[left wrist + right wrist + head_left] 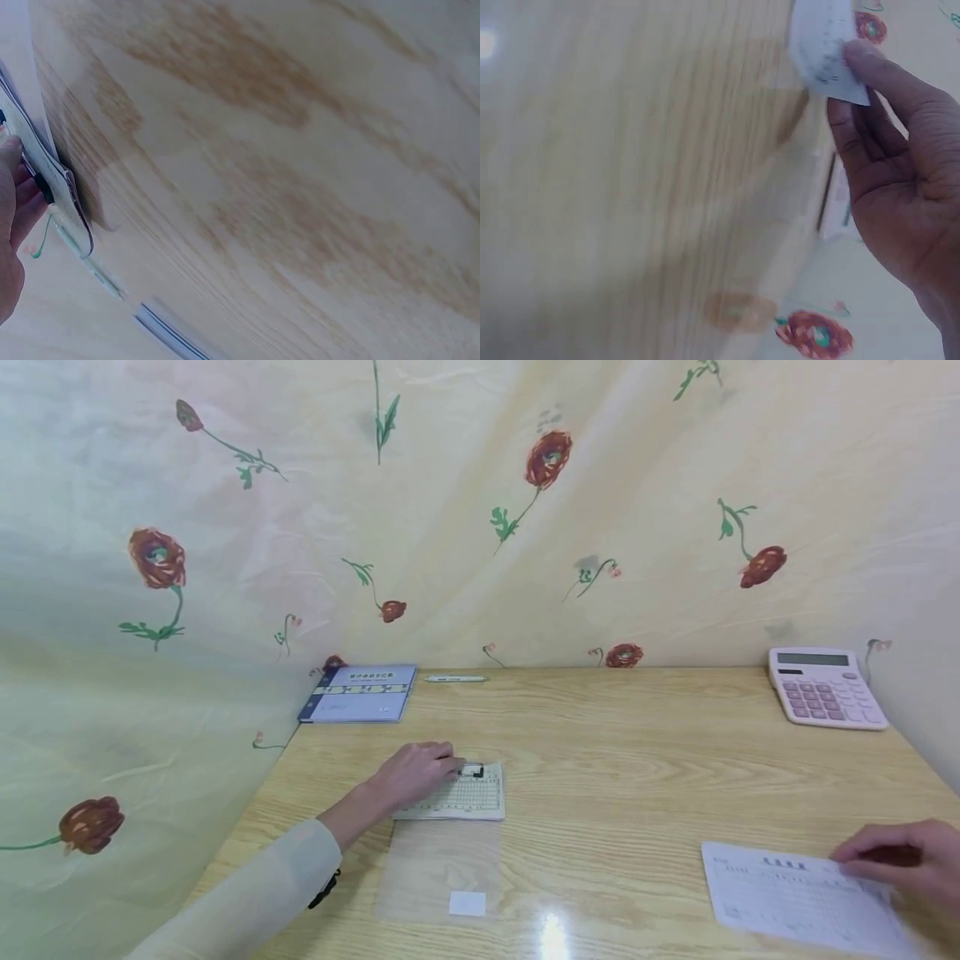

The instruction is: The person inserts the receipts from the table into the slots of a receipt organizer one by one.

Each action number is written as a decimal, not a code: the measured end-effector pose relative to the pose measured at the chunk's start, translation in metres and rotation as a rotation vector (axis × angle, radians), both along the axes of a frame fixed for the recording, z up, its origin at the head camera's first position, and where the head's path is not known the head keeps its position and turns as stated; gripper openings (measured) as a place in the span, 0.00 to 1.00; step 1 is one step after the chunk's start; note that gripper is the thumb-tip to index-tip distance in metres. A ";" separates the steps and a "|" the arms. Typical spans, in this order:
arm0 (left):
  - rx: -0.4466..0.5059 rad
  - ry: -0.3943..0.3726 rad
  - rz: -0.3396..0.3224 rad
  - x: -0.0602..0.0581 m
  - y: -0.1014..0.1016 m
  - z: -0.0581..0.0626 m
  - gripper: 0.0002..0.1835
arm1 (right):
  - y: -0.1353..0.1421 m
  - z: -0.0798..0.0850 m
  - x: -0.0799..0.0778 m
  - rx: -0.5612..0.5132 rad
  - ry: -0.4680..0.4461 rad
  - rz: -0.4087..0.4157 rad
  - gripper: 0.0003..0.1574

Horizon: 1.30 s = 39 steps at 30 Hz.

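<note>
A stack of printed forms (476, 797) with a black binder clip (474, 770) along its far edge is in my left hand (420, 772). In the left wrist view the left thumb lies near the black clip (43, 187), with the stack's edge (79, 217) beside the fingers. At the right, my right hand (911, 860) pinches a single printed sheet (798, 893) by its side. The right wrist view shows thumb and fingers of the right hand (907, 150) on a corner of the sheet (829, 52).
A clear plastic sleeve (420, 868) with a white label (467, 903) lies just in front of the stack. Toward the back are a blue notebook (360, 693), a pen (456, 678) and a pink-and-white calculator (825, 689). Flowered cloth (480, 510) hangs behind the wooden table (600, 760).
</note>
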State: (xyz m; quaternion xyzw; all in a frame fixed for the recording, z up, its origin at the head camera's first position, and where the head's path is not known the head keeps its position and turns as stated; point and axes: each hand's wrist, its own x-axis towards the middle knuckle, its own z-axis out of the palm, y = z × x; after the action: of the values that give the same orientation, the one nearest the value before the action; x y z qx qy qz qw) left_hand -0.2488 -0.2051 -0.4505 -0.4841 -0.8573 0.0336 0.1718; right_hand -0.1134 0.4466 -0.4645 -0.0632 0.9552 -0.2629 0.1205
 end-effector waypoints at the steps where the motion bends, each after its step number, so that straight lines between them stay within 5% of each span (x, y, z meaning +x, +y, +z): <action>1: -0.001 0.000 -0.002 0.000 0.000 0.000 0.11 | -0.003 0.002 -0.003 -0.029 0.033 0.007 0.07; 6: -0.011 -0.017 0.007 0.001 0.000 0.001 0.10 | -0.019 0.005 -0.015 -0.084 0.169 0.011 0.08; 12: -0.043 -0.014 0.035 0.002 0.000 0.004 0.10 | -0.029 0.007 -0.029 -0.138 0.212 0.036 0.11; 17: -0.054 -0.013 0.045 0.002 0.000 0.005 0.11 | -0.025 0.009 -0.034 -0.190 0.179 0.133 0.16; 22: -0.044 -0.015 0.034 0.003 0.000 0.006 0.11 | -0.022 0.014 -0.037 -0.081 0.076 0.181 0.21; 26: -0.040 -0.018 0.032 0.003 0.000 0.005 0.10 | -0.022 0.015 -0.038 -0.020 0.031 0.201 0.16; 32: -0.050 -0.010 0.041 0.001 0.000 0.004 0.11 | -0.025 0.014 -0.037 0.012 0.104 0.128 0.07; 39: -0.036 0.000 0.033 0.001 0.000 0.001 0.10 | -0.024 0.014 -0.038 -0.127 0.229 0.130 0.08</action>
State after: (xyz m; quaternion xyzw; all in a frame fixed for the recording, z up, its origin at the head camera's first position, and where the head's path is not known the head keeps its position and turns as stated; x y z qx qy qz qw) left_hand -0.2482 -0.2051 -0.4493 -0.4730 -0.8644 0.0519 0.1625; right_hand -0.1519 0.4230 -0.4507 -0.1621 0.9380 -0.3054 0.0233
